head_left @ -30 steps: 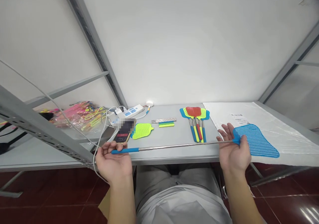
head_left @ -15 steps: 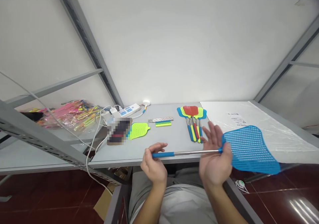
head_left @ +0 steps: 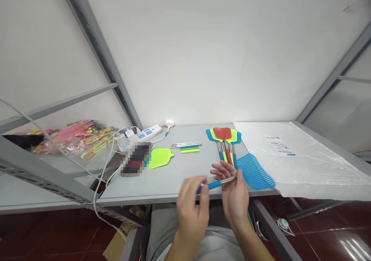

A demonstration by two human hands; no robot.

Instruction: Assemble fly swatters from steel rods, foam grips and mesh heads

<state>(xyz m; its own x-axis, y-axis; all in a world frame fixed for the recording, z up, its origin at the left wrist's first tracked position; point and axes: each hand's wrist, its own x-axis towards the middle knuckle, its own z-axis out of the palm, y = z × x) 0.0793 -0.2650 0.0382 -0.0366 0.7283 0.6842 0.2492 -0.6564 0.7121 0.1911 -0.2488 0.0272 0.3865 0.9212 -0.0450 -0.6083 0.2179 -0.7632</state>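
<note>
A blue fly swatter (head_left: pixel 255 172) is held in front of me above the table's front edge, its mesh head to the right. My right hand (head_left: pixel 235 195), palm up, has its thumb pressed over the metal shaft near the head; the other fingers are loosely spread. Around the end of the blue grip (head_left: pixel 215 185) closes my left hand (head_left: pixel 191 207), thumb and fingers pinching it. Just behind my right hand lies a fanned group of finished-looking fly swatters (head_left: pixel 222 134) with red, yellow-green and blue heads.
A loose yellow-green swatter head (head_left: pixel 160 158), metal rods (head_left: pixel 186 144) and coloured grip tubes (head_left: pixel 189 150) lie left of centre. Further left are a blurred-out item (head_left: pixel 135 160), a power strip (head_left: pixel 149 132), white cables and bagged colourful parts (head_left: pixel 78 137). A white plastic sheet (head_left: pixel 290 164) covers the right side.
The swatter's metal shaft shows much shorter between my hands. Both hands are closer together; my right hand and the blue head have moved left, my left hand right.
</note>
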